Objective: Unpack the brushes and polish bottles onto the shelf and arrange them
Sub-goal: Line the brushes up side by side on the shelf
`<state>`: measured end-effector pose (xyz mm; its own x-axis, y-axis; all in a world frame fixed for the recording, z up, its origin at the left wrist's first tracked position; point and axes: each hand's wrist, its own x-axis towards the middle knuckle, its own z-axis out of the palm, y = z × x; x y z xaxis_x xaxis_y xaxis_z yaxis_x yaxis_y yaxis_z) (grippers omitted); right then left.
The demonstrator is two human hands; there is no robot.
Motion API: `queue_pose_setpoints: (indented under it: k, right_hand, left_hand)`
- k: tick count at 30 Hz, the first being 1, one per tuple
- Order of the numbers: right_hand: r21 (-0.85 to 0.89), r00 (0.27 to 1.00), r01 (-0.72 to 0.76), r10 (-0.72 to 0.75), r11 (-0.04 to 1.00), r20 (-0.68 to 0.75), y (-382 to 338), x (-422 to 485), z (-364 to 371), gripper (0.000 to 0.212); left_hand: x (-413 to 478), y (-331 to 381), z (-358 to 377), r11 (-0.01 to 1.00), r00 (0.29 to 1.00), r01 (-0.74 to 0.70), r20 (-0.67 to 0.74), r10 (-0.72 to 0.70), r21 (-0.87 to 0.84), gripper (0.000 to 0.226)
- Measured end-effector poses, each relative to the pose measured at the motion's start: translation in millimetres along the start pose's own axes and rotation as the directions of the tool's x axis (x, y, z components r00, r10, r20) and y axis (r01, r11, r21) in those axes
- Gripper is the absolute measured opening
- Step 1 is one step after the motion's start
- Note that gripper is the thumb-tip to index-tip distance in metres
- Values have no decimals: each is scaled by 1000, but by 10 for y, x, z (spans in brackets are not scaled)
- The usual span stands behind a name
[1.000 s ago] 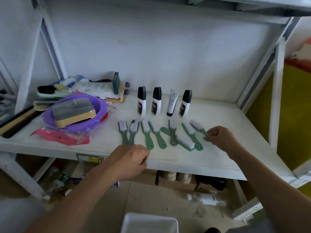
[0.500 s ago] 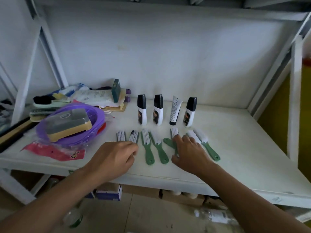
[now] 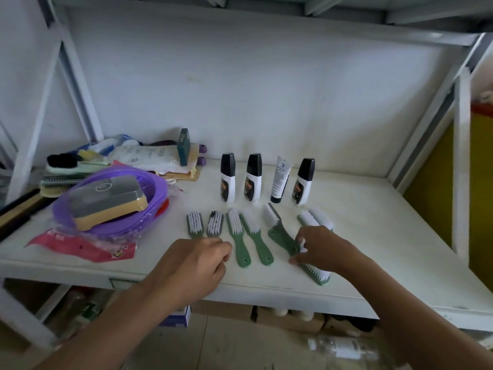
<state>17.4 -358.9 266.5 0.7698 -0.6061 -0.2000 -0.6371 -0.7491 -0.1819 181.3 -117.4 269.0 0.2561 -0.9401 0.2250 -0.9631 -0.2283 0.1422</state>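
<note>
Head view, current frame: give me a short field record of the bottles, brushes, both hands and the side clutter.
bottles: three black-capped polish bottles and one tube, upright in a back row
brushes: green brushes laid in a front row
left hand: fingers curled over two leftmost handles; grip unclear
right hand: grips crosswise brush near shelf edge
clutter: purple basin at left
</note>
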Motion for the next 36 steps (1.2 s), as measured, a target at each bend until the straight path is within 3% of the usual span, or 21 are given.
queue_pose_setpoints:
  k: [6, 14, 18, 20, 22, 24, 29, 30, 32, 36]
  right_hand:
    - [-17, 999, 5, -4, 1000, 44, -17, -17, -18, 46]
    - [-36, 996, -34, 37, 999, 86, -27, -88, -157, 53]
    - [160, 998, -64, 59, 985, 34, 155, -149, -340, 53]
    - [276, 995, -62, 82, 959, -60, 267, -193, -401, 35]
    - [401, 978, -95, 160, 911, -132, 378, -221, -437, 20]
    - [565, 955, -118, 249, 816, -159, 494, -217, -459, 28]
    - [847, 911, -199, 411, 494, -26, 686, -167, -519, 23]
    - [846, 909, -218, 416, 487, -6, 719, -156, -512, 21]
    - [788, 916, -229, 401, 572, -24, 783, -135, -478, 13]
    - [709, 871, -209, 458, 674, -179, 911, -48, -398, 11]
  left_hand:
    - [-46, 3, -18, 1000, 1000, 19, -1, -19, -5, 9]
    - [-167, 53, 8, 1000, 1000, 7, 29, -6, -6, 12]
    - [-149, 18, -6, 1000, 1000, 26, 2, -26, 3, 10]
    - [-124, -16, -25, 1000, 1000, 29, -10, -29, 2, 8]
    - [-106, -44, -49, 999, 999, 35, -12, -35, 2, 9]
    - [-101, -58, -58, 999, 999, 39, -11, -38, 13, 9]
    - [-97, -45, -65, 999, 999, 42, -7, -41, 14, 10]
    - [-90, -44, -64, 999, 999, 41, -8, -40, 12, 11]
    - [-75, -37, -50, 999, 999, 41, -5, -41, 11, 11]
    - [-54, -23, -12, 998, 998, 54, 17, -54, 14, 11]
